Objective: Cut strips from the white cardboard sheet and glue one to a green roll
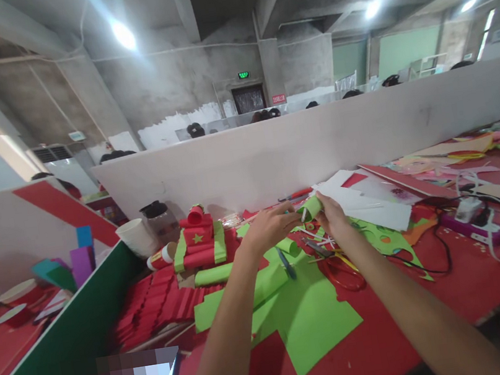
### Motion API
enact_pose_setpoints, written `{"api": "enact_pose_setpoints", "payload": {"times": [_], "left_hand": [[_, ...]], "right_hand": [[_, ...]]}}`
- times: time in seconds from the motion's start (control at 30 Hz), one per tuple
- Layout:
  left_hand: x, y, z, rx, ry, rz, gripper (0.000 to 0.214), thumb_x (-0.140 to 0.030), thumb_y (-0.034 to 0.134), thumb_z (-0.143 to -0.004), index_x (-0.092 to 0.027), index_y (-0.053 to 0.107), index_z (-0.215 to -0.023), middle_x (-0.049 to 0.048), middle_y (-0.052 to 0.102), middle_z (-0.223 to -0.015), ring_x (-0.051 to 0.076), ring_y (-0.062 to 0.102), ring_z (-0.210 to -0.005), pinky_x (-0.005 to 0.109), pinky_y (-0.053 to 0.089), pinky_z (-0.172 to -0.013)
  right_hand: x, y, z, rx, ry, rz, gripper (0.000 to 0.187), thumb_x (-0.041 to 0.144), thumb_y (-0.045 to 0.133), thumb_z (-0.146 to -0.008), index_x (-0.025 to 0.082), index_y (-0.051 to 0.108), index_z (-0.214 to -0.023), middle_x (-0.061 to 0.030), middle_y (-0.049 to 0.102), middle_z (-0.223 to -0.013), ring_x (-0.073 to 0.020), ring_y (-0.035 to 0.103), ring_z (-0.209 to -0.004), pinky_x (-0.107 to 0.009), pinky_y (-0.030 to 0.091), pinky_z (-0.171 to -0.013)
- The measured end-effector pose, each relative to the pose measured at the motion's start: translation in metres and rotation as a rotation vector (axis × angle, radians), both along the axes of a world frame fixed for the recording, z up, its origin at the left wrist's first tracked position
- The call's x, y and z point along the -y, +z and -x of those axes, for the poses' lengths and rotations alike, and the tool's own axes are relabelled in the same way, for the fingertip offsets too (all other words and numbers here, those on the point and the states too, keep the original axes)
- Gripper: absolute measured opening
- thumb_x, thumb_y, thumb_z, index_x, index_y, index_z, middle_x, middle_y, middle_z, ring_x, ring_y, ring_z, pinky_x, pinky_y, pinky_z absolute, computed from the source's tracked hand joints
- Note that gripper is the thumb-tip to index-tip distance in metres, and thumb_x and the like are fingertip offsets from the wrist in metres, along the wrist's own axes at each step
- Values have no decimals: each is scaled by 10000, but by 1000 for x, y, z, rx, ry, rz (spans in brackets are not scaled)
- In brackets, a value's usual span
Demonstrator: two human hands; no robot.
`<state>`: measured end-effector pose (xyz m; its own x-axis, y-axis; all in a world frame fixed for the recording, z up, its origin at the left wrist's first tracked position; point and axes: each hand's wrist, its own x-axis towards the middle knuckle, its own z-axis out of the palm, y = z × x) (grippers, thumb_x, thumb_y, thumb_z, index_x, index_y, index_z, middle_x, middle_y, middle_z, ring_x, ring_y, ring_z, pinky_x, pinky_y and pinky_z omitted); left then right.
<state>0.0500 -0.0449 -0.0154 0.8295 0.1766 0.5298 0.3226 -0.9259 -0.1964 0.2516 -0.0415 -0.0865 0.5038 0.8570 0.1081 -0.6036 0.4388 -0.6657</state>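
Observation:
A small rolled tube of light green paper (312, 207) is in front of me, above the cluttered table. My right hand (332, 215) is closed on its right side, the fingers wrapped round it. At the tube's left end is my left hand (271, 229), its fingers bent together; a bit of something teal shows there, too small to name. Below the hands lie flat green paper sheets (315, 312), another green roll (213, 274) and a dark slim tool (286, 263). Yellow-handled scissors (346, 264) rest under my right wrist.
A red and green paper model with a star (197, 239) stands left, behind pleated red paper (158, 301). A paper cup (137, 239) and dark-lidded jar (161, 222) are near the green divider (72, 320). White sheets (369, 204), a purple power strip (475, 229) and cables lie right.

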Motion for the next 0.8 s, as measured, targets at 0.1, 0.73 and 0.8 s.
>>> {"api": "enact_pose_setpoints", "payload": {"times": [0.1,0.73,0.8], "left_hand": [[-2,-2,0,16,-22,33,257,-330,515,-966,-225,745,-1008,60,682,-1021,111,638,-705,236,465,-621],[7,4,-1,36,-47,227,175,-290,537,-938,-188,679,-928,58,635,-1011,109,555,-676,253,430,-622],[10,11,2,42,-66,296,181,-294,518,-938,-178,656,-921,61,624,-991,111,547,-683,250,435,-634]], "right_hand": [[1,2,3,-46,-22,1,242,262,810,-724,197,577,-727,44,650,-618,-91,619,-539,-177,562,-498],[0,2,-1,-43,-71,-19,316,273,848,-643,188,561,-745,64,654,-636,-78,628,-534,-152,557,-490],[0,2,-2,-39,-69,-22,303,276,838,-652,186,562,-740,67,646,-629,-71,617,-521,-148,556,-492]]}}
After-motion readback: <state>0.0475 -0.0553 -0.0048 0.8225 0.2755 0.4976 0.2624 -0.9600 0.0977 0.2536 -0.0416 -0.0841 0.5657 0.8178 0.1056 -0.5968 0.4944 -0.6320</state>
